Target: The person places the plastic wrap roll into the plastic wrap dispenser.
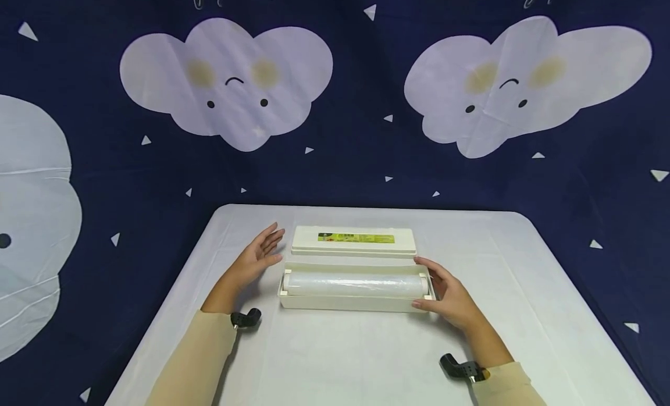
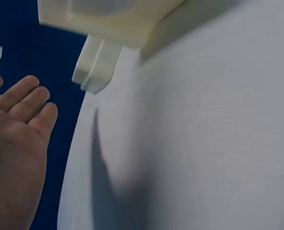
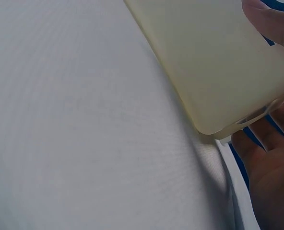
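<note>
A long white cling film box (image 1: pixel 345 303) lies across the table without its lid, a roll of cling film (image 1: pixel 358 284) set inside it. My right hand (image 1: pixel 450 298) grips the box's right end, thumb at the front wall and fingers at the back corner. In the right wrist view, the box (image 3: pixel 218 67) shows its plain front wall, with the hand (image 3: pixel 276 172) around its end. My left hand (image 1: pixel 252 263) is held off the box's left end, fingers extended and touching nothing. Its palm (image 2: pixel 15 153) faces the camera in the left wrist view. Behind the box rests the white lid (image 1: pixel 353 249) with a green label.
A white cloth covers the table (image 1: pixel 335 359), which has rounded far corners. Beyond it hangs a dark blue curtain (image 1: pixel 361 156) printed with clouds and small triangles. A black wrist camera (image 1: pixel 246 319) sits on the left wrist, another camera (image 1: pixel 460 368) on the right.
</note>
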Available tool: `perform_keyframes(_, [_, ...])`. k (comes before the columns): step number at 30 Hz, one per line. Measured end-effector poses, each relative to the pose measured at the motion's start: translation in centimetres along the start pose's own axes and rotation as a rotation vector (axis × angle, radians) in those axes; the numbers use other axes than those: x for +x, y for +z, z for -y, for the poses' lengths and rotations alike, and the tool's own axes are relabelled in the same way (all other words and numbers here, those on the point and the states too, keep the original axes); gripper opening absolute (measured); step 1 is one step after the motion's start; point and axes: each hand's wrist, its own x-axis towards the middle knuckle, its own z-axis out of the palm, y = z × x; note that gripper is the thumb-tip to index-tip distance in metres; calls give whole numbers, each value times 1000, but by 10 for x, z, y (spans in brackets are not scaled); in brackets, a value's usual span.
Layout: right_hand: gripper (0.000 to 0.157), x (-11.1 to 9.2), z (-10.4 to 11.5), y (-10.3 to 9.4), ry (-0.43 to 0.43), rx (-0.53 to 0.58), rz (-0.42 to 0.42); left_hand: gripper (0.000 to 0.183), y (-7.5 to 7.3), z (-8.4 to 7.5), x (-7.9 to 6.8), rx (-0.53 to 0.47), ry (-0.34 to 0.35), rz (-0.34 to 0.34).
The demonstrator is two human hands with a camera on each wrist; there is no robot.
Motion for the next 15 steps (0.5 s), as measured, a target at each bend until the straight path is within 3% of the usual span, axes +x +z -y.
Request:
perform_keyframes(7, [100, 0, 2, -5, 14, -5, 4, 85, -5, 5, 37, 26, -163, -76])
perform_keyframes(11, [99, -1, 0, -5, 1, 16, 16, 91, -6, 12, 51, 54, -238, -70])
perform_keyframes(15, [98, -3, 1, -5, 5, 5, 15, 93, -3, 20, 62, 115, -246, -36])
